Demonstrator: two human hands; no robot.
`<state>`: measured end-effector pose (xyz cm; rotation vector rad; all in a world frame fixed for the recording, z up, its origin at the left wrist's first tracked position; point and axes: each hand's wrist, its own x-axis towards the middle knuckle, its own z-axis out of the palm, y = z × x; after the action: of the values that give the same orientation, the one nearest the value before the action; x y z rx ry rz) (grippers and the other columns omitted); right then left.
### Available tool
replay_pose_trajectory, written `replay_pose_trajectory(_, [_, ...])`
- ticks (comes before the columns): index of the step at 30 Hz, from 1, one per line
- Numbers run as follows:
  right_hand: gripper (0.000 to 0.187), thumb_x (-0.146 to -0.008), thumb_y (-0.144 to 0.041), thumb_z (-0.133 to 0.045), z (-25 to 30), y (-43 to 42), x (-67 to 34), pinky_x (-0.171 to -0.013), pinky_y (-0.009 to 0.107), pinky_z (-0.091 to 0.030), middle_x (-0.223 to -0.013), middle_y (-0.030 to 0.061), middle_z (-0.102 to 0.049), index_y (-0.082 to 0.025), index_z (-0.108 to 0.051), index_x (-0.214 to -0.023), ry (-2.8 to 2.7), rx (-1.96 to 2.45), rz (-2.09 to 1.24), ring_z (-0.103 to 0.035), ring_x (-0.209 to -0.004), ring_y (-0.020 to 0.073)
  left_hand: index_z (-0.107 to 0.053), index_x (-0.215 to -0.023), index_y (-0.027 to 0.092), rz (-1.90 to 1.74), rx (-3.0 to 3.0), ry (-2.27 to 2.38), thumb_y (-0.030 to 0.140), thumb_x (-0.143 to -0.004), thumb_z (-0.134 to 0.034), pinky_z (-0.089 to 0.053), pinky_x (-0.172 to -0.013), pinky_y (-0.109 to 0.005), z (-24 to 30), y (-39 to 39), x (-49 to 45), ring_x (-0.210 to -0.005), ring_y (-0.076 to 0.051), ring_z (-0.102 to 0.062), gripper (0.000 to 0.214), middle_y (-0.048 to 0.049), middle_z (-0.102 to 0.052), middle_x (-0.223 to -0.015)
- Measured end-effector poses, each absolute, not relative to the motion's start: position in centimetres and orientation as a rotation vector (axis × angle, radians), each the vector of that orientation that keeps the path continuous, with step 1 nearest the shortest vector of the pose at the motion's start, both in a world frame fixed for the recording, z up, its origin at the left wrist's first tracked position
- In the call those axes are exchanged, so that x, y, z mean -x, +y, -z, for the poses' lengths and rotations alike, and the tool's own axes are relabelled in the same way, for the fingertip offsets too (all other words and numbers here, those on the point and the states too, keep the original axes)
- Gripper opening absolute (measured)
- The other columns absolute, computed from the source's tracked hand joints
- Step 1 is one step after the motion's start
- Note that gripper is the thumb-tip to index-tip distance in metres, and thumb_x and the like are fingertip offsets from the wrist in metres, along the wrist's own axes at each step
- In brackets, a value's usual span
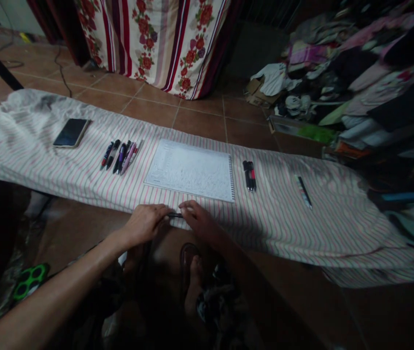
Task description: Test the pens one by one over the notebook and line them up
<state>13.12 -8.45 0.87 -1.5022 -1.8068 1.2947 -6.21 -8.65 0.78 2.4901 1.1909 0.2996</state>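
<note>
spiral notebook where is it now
In the head view, the spiral notebook lies mid-picture on the striped cloth, beyond the right hand, between the larger pen cluster on its left and the smaller pen group on its right.

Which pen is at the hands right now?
The dark pen at the near edge of the striped cloth, between left hand and right hand; other pens lie farther off.

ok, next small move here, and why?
Probably ease the dark pen inward toward the spiral notebook: left hand and right hand are at its ends, by the near edge of the striped cloth, where a slip could drop it.
</note>
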Motion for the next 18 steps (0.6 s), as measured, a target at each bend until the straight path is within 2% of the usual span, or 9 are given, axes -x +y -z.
replay_pose_trajectory(3, [0.021, -0.079, -0.030, -0.051, -1.4, -8.7, -13.0, -0.062, 0.026, -0.040, -0.075, 0.0000, -0.058, -0.018, -0.051, -0.096, -1.914, 1.433, -1.198, -0.054, -0.066, 0.0134, -0.058, -0.107, 0.018, -0.422, -2.340, 1.187, 0.027, -0.091, -0.035, -0.048, -0.073, -0.029, -0.2, -8.3, 6.6, -0.088, -0.017, -0.063, 0.030, -0.0050, -0.068, -0.097])
replay_pose_trajectory(6, [0.015, -0.081, -0.026, -0.048, -1.8, -9.1, -12.8, -0.065, 0.027, -0.039, -0.077, 0.0022, -0.060, -0.019, -0.050, -0.094, -2.013, 1.481, -1.002, -0.057, -0.068, 0.0150, -0.058, -0.107, 0.018, -0.449, -2.366, 1.178, 0.027, -0.091, -0.033, -0.049, -0.073, -0.030, -0.4, -8.2, 6.9, -0.086, -0.018, -0.063, 0.031, -0.0056, -0.067, -0.093])
replay_pose_trajectory(9, [0.014, -0.084, -0.030, -0.047, -2.1, -9.5, -12.5, -0.064, 0.026, -0.038, -0.077, 0.0026, -0.062, -0.019, -0.052, -0.092, -2.051, 1.523, -0.912, -0.058, -0.068, 0.0156, -0.058, -0.107, 0.018, -0.434, -2.468, 1.167, 0.024, -0.089, -0.035, -0.048, -0.069, -0.029, -1.1, -8.5, 7.1, -0.081, -0.017, -0.063, 0.030, -0.0050, -0.067, -0.087])
replay_pose_trajectory(12, [0.021, -0.085, -0.037, -0.045, -2.1, -9.7, -12.2, -0.059, 0.025, -0.036, -0.066, 0.0006, -0.059, -0.019, -0.054, -0.080, -2.047, 1.573, -0.932, -0.055, -0.062, 0.0140, -0.058, -0.108, 0.018, -0.445, -2.557, 1.161, 0.019, -0.086, -0.037, -0.047, -0.065, -0.028, -1.6, -8.9, 7.0, -0.077, -0.017, -0.062, 0.029, -0.0049, -0.066, -0.084])
replay_pose_trajectory(16, [0.043, -0.092, -0.036, -0.026, -1.3, -9.3, -11.9, -0.052, 0.023, -0.034, -0.054, 0.0002, -0.053, -0.018, -0.053, -0.063, -1.971, 1.600, -1.191, -0.051, -0.052, 0.0111, -0.059, -0.105, 0.016, -0.315, -2.663, 1.189, 0.009, -0.078, -0.041, -0.046, -0.062, -0.028, -2.0, -9.4, 6.5, -0.074, -0.018, -0.059, 0.033, -0.0050, -0.063, -0.077])
replay_pose_trajectory(18, [0.033, -0.090, -0.031, -0.036, -0.7, -8.8, -12.0, -0.051, 0.023, -0.034, -0.054, -0.0004, -0.053, -0.018, -0.054, -0.065, -1.999, 1.576, -1.248, -0.050, -0.052, 0.0112, -0.059, -0.105, 0.016, -0.246, -2.679, 1.170, 0.009, -0.076, -0.042, -0.046, -0.063, -0.028, -1.9, -9.5, 6.2, -0.074, -0.018, -0.059, 0.034, -0.0052, -0.063, -0.078])
